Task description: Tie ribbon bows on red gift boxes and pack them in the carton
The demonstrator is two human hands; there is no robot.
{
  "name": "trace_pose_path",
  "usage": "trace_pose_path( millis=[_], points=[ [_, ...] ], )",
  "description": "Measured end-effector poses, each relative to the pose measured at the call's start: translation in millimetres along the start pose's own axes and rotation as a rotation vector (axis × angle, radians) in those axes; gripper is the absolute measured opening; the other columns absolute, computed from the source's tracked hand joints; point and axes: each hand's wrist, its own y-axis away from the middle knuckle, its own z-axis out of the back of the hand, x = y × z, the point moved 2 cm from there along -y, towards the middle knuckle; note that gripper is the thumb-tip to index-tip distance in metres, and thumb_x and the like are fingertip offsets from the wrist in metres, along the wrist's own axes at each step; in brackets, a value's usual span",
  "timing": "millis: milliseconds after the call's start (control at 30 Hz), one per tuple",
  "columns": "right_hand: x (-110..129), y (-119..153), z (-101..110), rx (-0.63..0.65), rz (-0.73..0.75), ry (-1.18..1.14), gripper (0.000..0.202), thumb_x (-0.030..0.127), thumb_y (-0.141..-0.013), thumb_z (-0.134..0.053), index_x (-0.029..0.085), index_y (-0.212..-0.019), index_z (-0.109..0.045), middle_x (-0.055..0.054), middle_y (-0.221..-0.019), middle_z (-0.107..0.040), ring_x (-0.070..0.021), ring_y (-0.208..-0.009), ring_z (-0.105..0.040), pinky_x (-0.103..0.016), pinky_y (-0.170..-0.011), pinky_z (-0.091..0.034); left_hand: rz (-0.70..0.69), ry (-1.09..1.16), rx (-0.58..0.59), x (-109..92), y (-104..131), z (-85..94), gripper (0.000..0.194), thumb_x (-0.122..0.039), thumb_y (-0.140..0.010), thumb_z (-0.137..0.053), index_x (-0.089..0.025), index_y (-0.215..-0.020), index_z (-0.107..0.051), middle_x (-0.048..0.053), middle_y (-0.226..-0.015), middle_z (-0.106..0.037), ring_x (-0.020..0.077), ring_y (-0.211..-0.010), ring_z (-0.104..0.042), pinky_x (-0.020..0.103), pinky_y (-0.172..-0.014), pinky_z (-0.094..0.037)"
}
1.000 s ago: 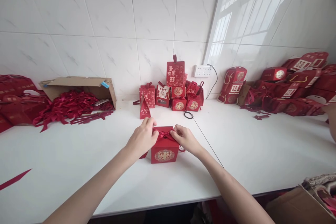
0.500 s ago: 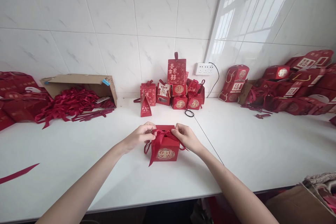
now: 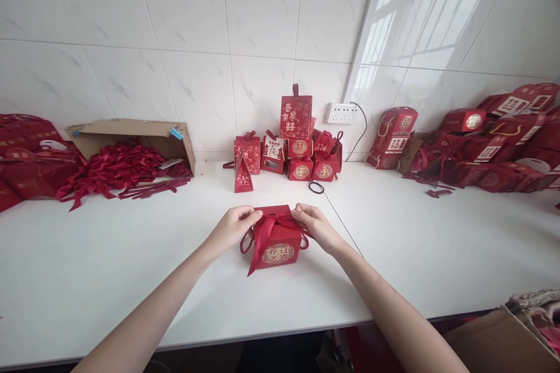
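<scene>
A small red gift box with gold characters on its front stands upright on the white table in front of me. Red ribbon is tied across its top, one tail hanging down the front left. Cord loops stick out at both sides of the box. At the top left edge, my left hand pinches the ribbon between thumb and fingers. My right hand is closed on the ribbon at the top right. The ribbon parts inside the fingers are hidden.
Several finished-looking red boxes stand stacked by the tiled wall. On the left, a cardboard box lies with a heap of red ribbons spilling out. More red boxes pile up at right. A black ring and a power strip are behind.
Both hands have shifted slightly apart, with the ribbon drawn flatter over the box top. The loose ribbon strip at far left has left the view as the camera turned slightly.
</scene>
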Motion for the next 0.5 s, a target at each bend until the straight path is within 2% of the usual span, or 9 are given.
trace_pose_path(
  millis=[267,433,500],
  points=[
    [-2.7,-1.0,-0.3,-0.045,-0.066,-0.043,0.038,0.044,-0.073,-0.054,0.02,-0.058,-0.029,0.008,-0.054,-0.028,-0.0059,-0.047,-0.025,-0.021,-0.048,-0.021,-0.015,0.038,-0.048,10.4,5.7,-4.1,0.037,-0.043,-0.078,-0.049,-0.019,-0.056,-0.031,-0.007,-0.054,-0.027,0.0076,-0.048,-0.025,0.022,-0.047,-0.022],
    [-3.3,-6.5,11.2,-0.105,-0.09,0.068,0.032,0.043,-0.072,-0.052,0.02,-0.057,-0.034,0.006,-0.052,-0.034,-0.0084,-0.047,-0.033,-0.023,-0.048,-0.028,0.037,0.109,-0.064,8.2,3.8,-10.0,0.037,-0.044,-0.074,-0.052,-0.02,-0.054,-0.032,-0.006,-0.054,-0.031,0.0084,-0.049,-0.033,0.022,-0.048,-0.028],
    [2.5,-3.5,18.9,-0.19,-0.066,0.131,0.033,0.045,-0.074,-0.053,0.02,-0.058,-0.038,0.004,-0.054,-0.038,-0.0099,-0.05,-0.035,-0.024,-0.051,-0.031,0.046,0.118,-0.041,5.1,3.0,-10.8,0.037,-0.046,-0.075,-0.051,-0.019,-0.055,-0.036,-0.005,-0.055,-0.035,0.0092,-0.05,-0.037,0.023,-0.05,-0.031]
  ],
)
